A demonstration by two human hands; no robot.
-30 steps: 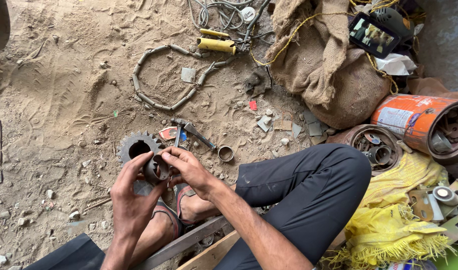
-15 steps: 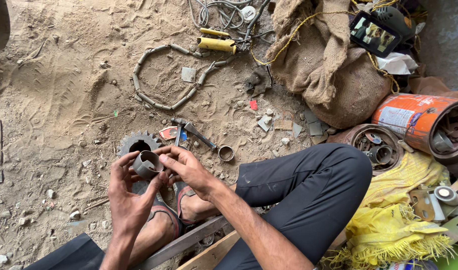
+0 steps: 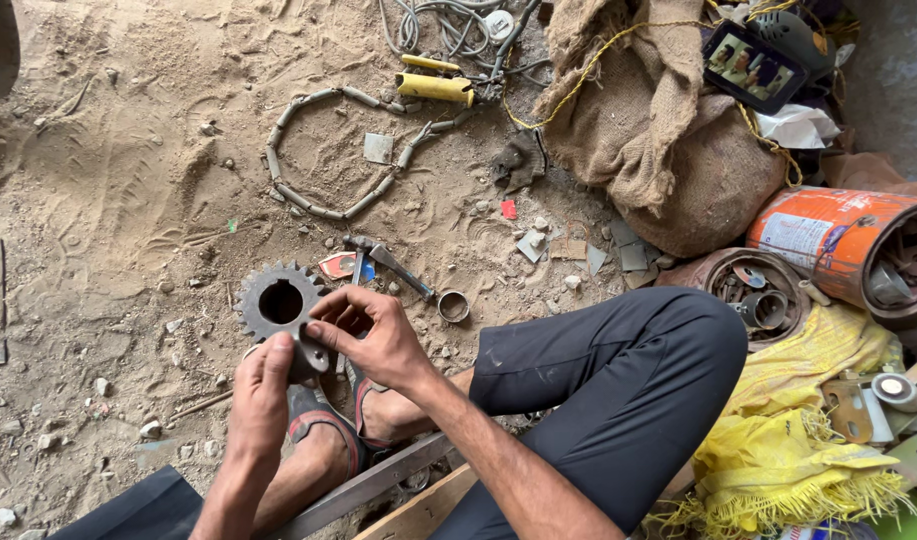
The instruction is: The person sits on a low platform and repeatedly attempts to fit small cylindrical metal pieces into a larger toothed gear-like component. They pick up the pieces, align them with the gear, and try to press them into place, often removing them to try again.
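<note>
Lower centre: left hand (image 3: 261,390) and right hand (image 3: 373,335) are both clamped on a small metal part (image 3: 308,358), which a moment ago sat higher between the fingertips; it is now lowered toward the toothed sprocket (image 3: 278,300) lying just beyond on the sand. A metal ring (image 3: 452,306) lies right; a chain loop (image 3: 328,150) lies farther up.

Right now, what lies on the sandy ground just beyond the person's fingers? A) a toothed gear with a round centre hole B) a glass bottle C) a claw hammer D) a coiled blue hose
A: a dark toothed gear with a round centre hole lies flat on the sand, just beyond the left hand and right hand, which hold a small metal part between them.
</note>
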